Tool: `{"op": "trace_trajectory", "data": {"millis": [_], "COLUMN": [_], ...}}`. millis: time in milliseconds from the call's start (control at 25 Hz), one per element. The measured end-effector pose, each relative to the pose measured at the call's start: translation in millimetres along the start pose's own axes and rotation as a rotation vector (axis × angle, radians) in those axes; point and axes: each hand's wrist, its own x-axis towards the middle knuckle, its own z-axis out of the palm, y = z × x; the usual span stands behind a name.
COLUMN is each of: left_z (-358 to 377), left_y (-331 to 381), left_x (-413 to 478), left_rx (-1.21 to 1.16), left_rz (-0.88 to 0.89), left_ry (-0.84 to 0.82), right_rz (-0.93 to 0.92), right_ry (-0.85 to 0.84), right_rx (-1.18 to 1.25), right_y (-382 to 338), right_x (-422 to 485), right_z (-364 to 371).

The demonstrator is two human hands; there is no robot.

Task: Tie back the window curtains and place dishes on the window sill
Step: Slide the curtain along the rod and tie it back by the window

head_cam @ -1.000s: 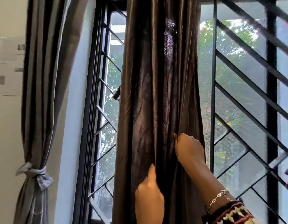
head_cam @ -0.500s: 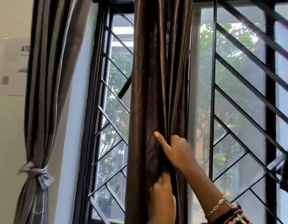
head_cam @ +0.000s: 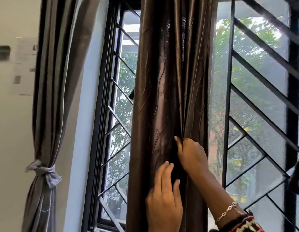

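Right now the dark brown glossy satin curtain (head_cam: 170, 81) hangs bunched in a narrow column mid-window, in front of the black metal diagonal-bar window grille (head_cam: 228, 97). Right hand (head_cam: 190, 154) is low on the curtain's rt side, grip clamped on a fold, thumb & fingers pinching fabric. Left hand (head_cam: 163, 198) sits just below it, grip apart, fingers straight & flat vs the cloth. Far left of the brown curtain, a grey striped fabric curtain (head_cam: 50, 97) is cinched w/ a pale grey knotted cloth tie-back (head_cam: 45, 172).
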Motion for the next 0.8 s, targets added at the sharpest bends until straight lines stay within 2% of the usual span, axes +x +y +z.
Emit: {"op": "trace_trajectory", "data": {"millis": [120, 200, 280, 360, 440, 520, 640, 800], "left_z": [-12, -20, -28, -33, -36, -32, -16, 11], "left_y": [3, 3, -4, -17, -30, -40, -47, -42], "left_x": [23, 40, 56, 70, 77, 75, 60, 41], "left_rx": [0.101, 0.168, 0.248, 0.259, 0.143, 0.096, 0.203, 0.201], "left_rz": [0.186, 0.216, 0.158, 0.017, -0.215, -0.372, -0.365, -0.29], "left_ry": [0.149, 0.241, 0.325, 0.353, 0.246, 0.062, -0.17, -0.316], "right_rz": [-0.003, -0.004, -0.008, -0.011, -0.009, -0.001, 0.013, 0.014], "right_ry": [0.0, 0.011, 0.014, 0.003, -0.004, -0.007, -0.028, -0.127], "right_rx": [0.003, -0.011, -0.014, 0.005, 0.021, 0.017, 0.035, 0.129], "right_y": [1, 1, 1, 0, -1, -3, -7, -16], "right_x": [0, 1, 2, 1, 1, 1, 3, 4], "right_z": [1, 3, 3, 3, 3, 4, 5, 5]}}
